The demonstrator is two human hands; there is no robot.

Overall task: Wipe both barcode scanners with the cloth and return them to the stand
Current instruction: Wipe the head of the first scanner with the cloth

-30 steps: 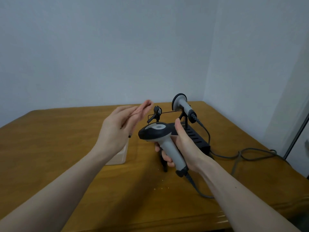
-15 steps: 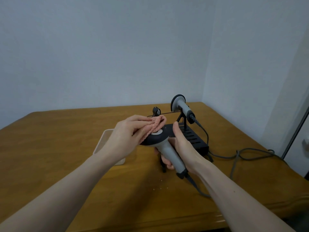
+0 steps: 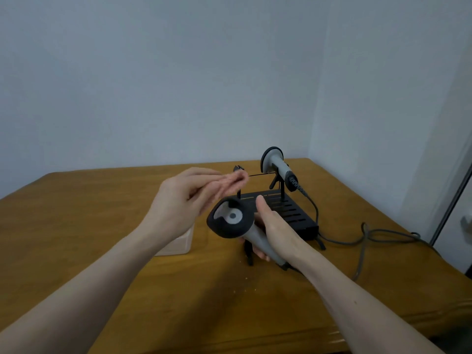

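step: wiping first grey-and-black handheld barcode scanner [image 3: 231, 222] | right hand [image 3: 274, 229] gripping its handle | left hand [image 3: 194, 198] hovering blurred above its head, grasp unclear, cloth indiscernible | next: bringing left hand down onto head

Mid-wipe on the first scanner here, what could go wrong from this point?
1. The right hand grips only the handle of the held scanner, whose cable trails across the table; a snag could tug it loose.
2. That cable runs past the stand, so a pull might disturb the second scanner perched there.
3. The left hand is blurred and raised off the head; any cloth in it is not clearly visible, so the wipe may miss.
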